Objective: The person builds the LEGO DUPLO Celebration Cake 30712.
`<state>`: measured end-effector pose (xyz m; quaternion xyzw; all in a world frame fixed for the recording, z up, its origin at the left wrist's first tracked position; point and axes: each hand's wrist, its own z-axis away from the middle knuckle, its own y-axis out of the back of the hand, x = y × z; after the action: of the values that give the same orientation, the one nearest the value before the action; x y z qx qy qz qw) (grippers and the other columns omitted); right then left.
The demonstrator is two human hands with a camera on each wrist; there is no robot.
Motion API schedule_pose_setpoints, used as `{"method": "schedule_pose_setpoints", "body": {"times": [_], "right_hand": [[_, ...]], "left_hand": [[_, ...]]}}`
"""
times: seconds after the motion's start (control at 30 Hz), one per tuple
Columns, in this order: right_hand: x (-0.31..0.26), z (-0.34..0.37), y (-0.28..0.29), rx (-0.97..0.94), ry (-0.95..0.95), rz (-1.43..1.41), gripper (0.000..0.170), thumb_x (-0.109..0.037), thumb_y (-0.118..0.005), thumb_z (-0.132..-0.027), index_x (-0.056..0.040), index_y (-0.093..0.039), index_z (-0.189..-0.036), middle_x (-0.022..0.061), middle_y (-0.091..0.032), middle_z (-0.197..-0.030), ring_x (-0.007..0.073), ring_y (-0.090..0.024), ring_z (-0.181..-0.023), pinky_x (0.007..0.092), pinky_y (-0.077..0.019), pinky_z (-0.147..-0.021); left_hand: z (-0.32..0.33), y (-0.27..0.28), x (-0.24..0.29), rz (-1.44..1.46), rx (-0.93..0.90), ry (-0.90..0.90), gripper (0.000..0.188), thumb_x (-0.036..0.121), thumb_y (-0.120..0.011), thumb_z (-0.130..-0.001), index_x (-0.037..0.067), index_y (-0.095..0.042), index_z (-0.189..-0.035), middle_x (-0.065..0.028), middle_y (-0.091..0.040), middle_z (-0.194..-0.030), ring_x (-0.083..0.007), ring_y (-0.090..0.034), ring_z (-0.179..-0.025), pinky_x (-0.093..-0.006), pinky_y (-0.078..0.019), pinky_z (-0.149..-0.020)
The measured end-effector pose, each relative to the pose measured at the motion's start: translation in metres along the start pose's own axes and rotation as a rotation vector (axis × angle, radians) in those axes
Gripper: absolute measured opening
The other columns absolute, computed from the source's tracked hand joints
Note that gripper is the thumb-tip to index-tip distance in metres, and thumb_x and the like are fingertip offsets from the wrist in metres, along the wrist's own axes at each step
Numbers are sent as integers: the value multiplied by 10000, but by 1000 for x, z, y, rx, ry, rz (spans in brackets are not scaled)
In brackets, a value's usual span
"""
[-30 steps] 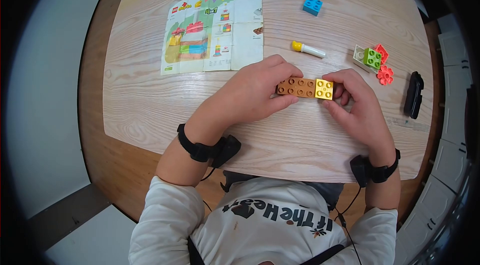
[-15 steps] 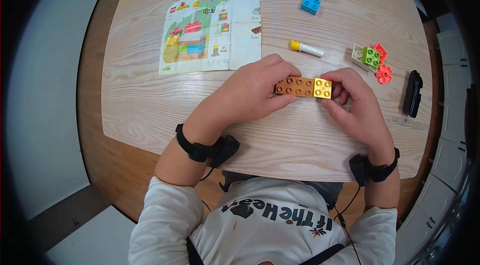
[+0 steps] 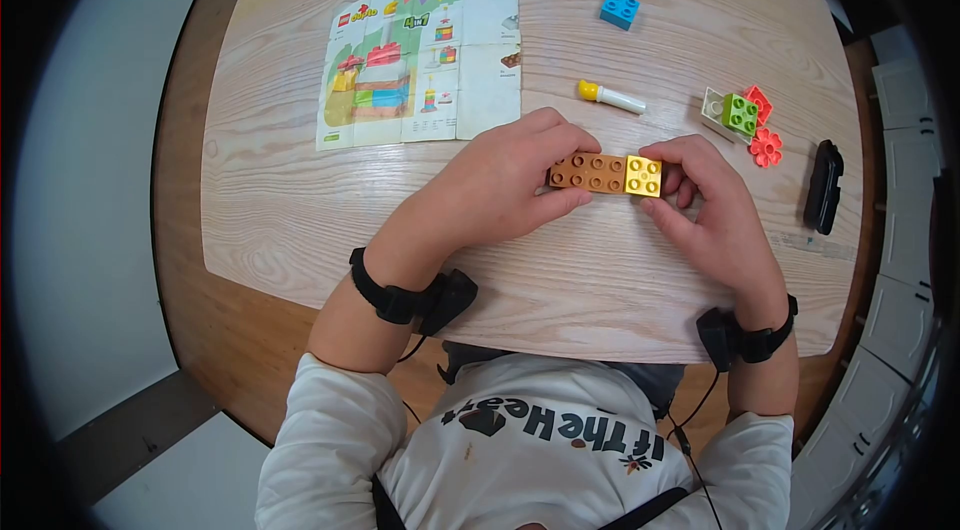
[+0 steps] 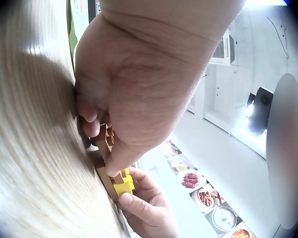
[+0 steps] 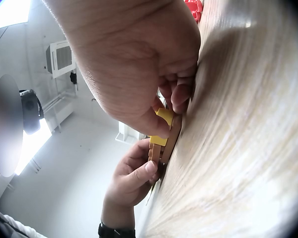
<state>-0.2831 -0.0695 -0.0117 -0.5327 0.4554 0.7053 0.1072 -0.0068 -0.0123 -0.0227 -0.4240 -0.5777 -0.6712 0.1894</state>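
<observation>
In the head view a brown studded brick (image 3: 590, 173) lies lengthwise between the hands, with a yellow four-stud brick (image 3: 643, 176) against its right end. The left hand (image 3: 505, 180) pinches the brown brick's left part between thumb and fingers. At the other end, the right hand (image 3: 712, 205) grips the yellow brick, thumb in front and fingers behind. Both wrist views show a further brown layer beneath the yellow brick (image 4: 123, 188), close to the tabletop. The left hand's fingers cover the far left end of the brown brick.
An instruction sheet (image 3: 420, 60) lies at the back left. Behind the hands are a blue brick (image 3: 619, 10) and a white tube with a yellow end (image 3: 612, 97). To the right are a green brick (image 3: 739, 116) on a white piece, a red flower (image 3: 765, 147) and a black case (image 3: 824, 187).
Everything on the table appears slightly further left in the head view. Both hands keep their hold, and the bricks stay the same relative to them.
</observation>
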Motion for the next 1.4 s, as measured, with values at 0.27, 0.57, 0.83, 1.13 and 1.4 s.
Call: {"method": "schedule_pose_setpoints", "body": {"times": [0.27,0.57,0.83,1.13,1.4], "right_hand": [[0,0,0,-1,-1,-5,397,5,-770,-909,-50,-680,-1292,42,-595,-1045,144,-560,-862,277,-493,-762],[-2,0,0,3,-6,-6,415,12,-775,-902,-42,-683,-1304,50,-597,-1049,148,-559,-861,278,-493,-764],[1,0,0,1,-9,5,431,13,-783,-897,-40,-685,-1314,52,-600,-1054,151,-559,-861,280,-496,-765],[1,0,0,6,9,3,422,9,-785,-903,-37,-685,-1310,53,-602,-1057,151,-563,-863,281,-495,-761],[-2,-1,1,0,-6,-7,419,12,-780,-903,-37,-684,-1308,51,-602,-1055,153,-562,-862,280,-496,-765]], "left_hand": [[0,1,1,6,-7,10,423,155,-842,-937,75,-693,-1326,-81,-627,-1067,-197,-595,-794,-327,-543,-743],[0,2,2,9,-12,3,441,156,-845,-930,73,-690,-1335,-91,-631,-1082,-204,-610,-800,-333,-552,-751],[0,3,2,-13,-16,7,439,156,-843,-930,67,-690,-1332,-103,-645,-1102,-213,-633,-816,-341,-567,-769],[-1,2,1,-14,-16,-2,434,153,-841,-932,62,-689,-1328,-99,-645,-1100,-209,-625,-808,-340,-563,-764],[-1,3,2,15,-18,4,431,151,-840,-933,63,-688,-1327,-100,-642,-1101,-209,-620,-801,-336,-560,-756]]}}
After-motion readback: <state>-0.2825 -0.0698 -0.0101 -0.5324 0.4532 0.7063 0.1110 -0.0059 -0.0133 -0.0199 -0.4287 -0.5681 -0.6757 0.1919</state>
